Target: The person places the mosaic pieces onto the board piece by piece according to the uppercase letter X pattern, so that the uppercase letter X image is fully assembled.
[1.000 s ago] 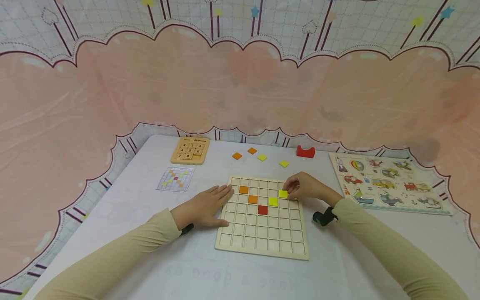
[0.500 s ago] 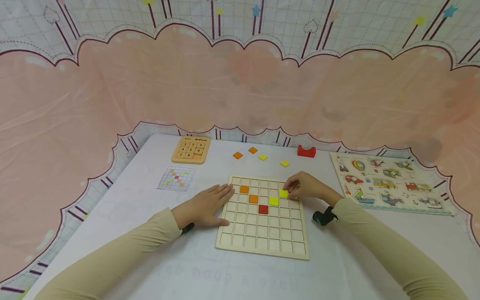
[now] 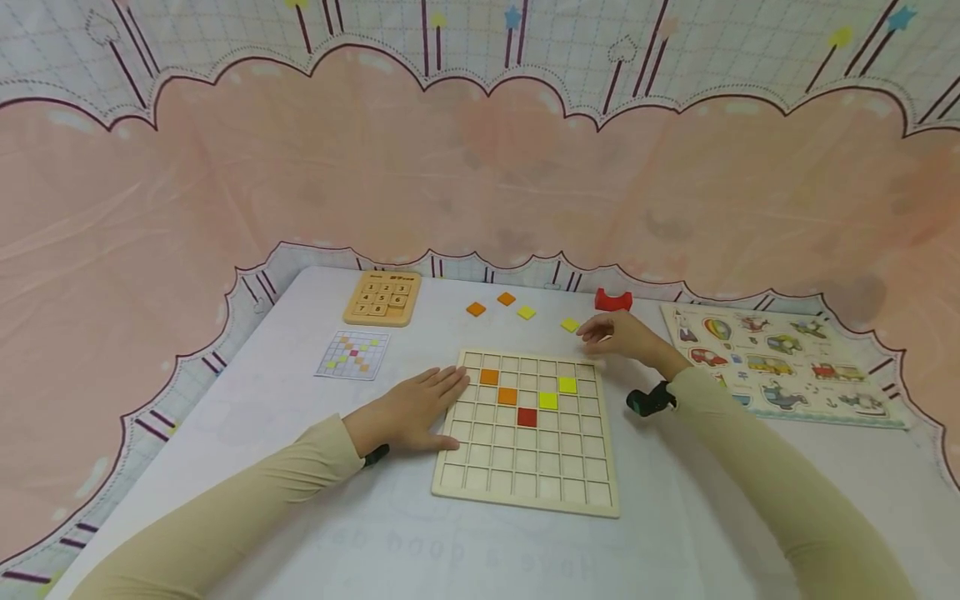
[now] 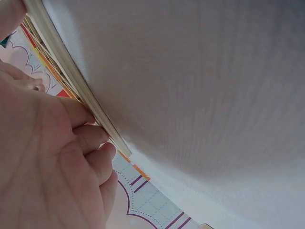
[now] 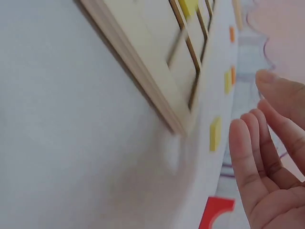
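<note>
A wooden grid board (image 3: pixel 536 467) lies on the table, bearing two orange tiles (image 3: pixel 489 377), a red tile (image 3: pixel 527 417) and two yellow tiles (image 3: pixel 567 385). Along its left edge my left hand (image 3: pixel 411 411) rests with fingers spread; the left wrist view shows the fingers (image 4: pixel 90 138) touching the board's side. My right hand (image 3: pixel 622 337) hovers past the board's far right corner, close beside a loose yellow tile (image 3: pixel 570 325). Nothing shows between its thumb and fingers (image 5: pixel 243 148), which stand apart in the right wrist view.
Farther back lie two loose orange tiles (image 3: pixel 476 309) and another yellow tile (image 3: pixel 526 313). A red notched block (image 3: pixel 613 300) stands behind the right hand. A picture puzzle board (image 3: pixel 783 362) is at the right. At the left are a number puzzle (image 3: pixel 381 298) and a colored pattern card (image 3: pixel 351 355).
My right hand has lifted off the yellow tile at the board's upper right and moved away toward the loose yellow tile. That placed tile stays in its square. The left hand keeps its place.
</note>
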Demonstrator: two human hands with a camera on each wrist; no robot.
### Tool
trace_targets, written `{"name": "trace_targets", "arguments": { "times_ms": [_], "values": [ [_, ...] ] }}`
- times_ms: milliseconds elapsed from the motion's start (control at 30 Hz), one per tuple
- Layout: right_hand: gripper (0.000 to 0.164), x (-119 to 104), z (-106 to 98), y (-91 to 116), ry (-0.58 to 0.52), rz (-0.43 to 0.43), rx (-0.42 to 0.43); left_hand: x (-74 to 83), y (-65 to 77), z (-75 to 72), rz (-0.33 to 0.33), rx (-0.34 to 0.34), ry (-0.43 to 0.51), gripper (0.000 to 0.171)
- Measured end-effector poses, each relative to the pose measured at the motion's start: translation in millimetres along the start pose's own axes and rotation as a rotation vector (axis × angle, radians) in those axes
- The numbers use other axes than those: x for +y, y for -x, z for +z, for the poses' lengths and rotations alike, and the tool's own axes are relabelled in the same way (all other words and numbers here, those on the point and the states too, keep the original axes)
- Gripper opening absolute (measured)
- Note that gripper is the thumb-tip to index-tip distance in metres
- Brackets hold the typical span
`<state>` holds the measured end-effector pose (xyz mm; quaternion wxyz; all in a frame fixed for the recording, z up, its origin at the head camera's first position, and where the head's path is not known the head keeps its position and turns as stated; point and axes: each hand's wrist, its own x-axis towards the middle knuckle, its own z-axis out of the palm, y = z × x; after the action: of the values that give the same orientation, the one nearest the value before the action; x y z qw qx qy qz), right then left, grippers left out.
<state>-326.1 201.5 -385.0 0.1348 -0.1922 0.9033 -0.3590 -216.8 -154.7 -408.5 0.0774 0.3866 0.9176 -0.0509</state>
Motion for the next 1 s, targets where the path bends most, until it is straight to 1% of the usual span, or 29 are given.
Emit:
{"name": "trace_targets", "arguments": {
  "times_ms": [167, 267, 467, 633, 800, 1000],
  "values": [
    [0.035, 3.4, -6.9, -21.4, -0.011, 0.028, 0.036, -1.2, 0.5, -1.4, -0.008, -0.007, 0.012, 0.092],
    [0.035, 3.3, -7.6, -32.9, -0.022, 0.059, 0.042, -1.4, 0.6, -1.8, -0.012, -0.014, 0.017, 0.092],
    [0.036, 6.1, -7.9, -48.5, 0.007, 0.085, 0.041, 0.7, 0.2, -2.0, -0.022, -0.027, 0.017, 0.092],
    [0.036, 11.6, -6.5, -55.7, 0.035, 0.127, 0.006, 2.2, 0.1, -2.3, -0.029, -0.030, 0.016, 0.093],
    [0.037, 14.1, -3.9, -59.4, 0.030, 0.177, -0.021, 2.1, 0.5, -1.8, -0.031, -0.028, 0.002, 0.093],
    [0.036, 11.1, -2.0, -60.7, 0.001, 0.187, -0.023, 1.5, 0.8, -1.7, -0.031, -0.020, 0.003, 0.092]
  ]
}}
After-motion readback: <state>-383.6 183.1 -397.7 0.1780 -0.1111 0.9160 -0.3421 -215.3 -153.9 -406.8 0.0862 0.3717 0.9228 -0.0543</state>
